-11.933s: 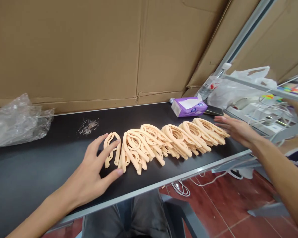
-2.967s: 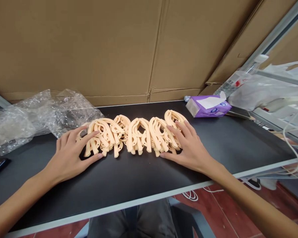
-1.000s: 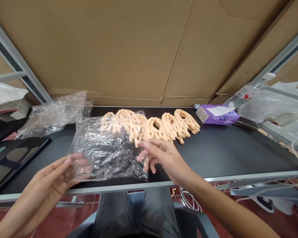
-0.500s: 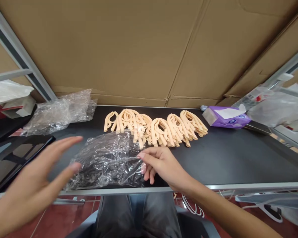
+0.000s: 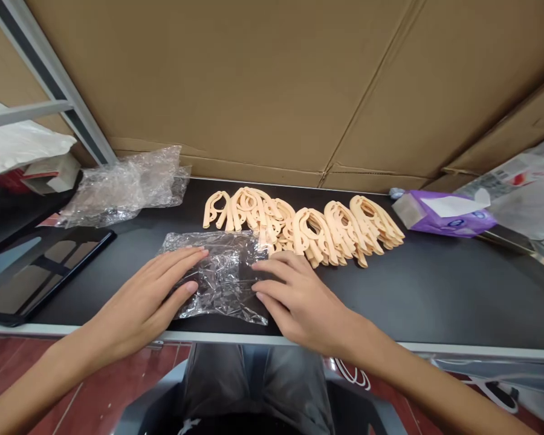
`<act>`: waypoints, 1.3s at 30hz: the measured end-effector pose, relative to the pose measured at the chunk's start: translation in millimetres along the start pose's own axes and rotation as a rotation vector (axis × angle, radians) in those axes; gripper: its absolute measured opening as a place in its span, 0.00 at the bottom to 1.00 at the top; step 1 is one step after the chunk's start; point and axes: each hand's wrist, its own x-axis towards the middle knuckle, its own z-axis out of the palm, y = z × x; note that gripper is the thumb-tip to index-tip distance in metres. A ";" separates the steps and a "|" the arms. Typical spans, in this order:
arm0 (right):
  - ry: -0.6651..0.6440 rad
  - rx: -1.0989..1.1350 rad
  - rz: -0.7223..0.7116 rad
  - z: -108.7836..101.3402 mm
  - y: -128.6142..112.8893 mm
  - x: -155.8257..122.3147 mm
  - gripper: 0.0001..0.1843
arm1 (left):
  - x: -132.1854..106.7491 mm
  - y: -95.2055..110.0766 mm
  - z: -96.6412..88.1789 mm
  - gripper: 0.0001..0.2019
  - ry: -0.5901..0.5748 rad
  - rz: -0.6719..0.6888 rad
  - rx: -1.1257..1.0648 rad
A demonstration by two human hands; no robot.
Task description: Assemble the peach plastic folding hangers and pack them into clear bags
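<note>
A clear plastic bag (image 5: 222, 275) lies flat on the black table (image 5: 435, 296) near its front edge. My left hand (image 5: 152, 296) rests on the bag's left part, fingers stretched out and flat. My right hand (image 5: 299, 299) presses its right part, fingers also spread. Just behind the bag, a row of peach-coloured horseshoe-shaped plastic pieces (image 5: 303, 226) lies overlapping across the table.
A crumpled pile of clear plastic (image 5: 122, 184) sits at the back left. A dark tablet (image 5: 40, 275) lies at the left. A purple tissue pack (image 5: 444, 211) is at the back right. Cardboard sheets (image 5: 272, 84) form the back wall. A metal frame post (image 5: 54, 78) stands at left.
The plastic bag, held up a second ago, now lies flat on the table. Both hands have come down onto it with fingers spread.
</note>
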 end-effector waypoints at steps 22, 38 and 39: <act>0.153 0.138 0.062 -19.9 10.9 24.1 0.09 | -12.3 -10.7 -14.8 0.20 0.138 0.055 0.028; -0.288 -0.438 0.127 30.9 33.3 178.1 0.17 | -32.2 -5.2 -13.3 0.18 0.187 0.002 0.060; -0.326 -0.446 0.121 36.4 32.9 183.1 0.17 | -33.6 -4.8 -13.7 0.18 0.191 0.004 0.062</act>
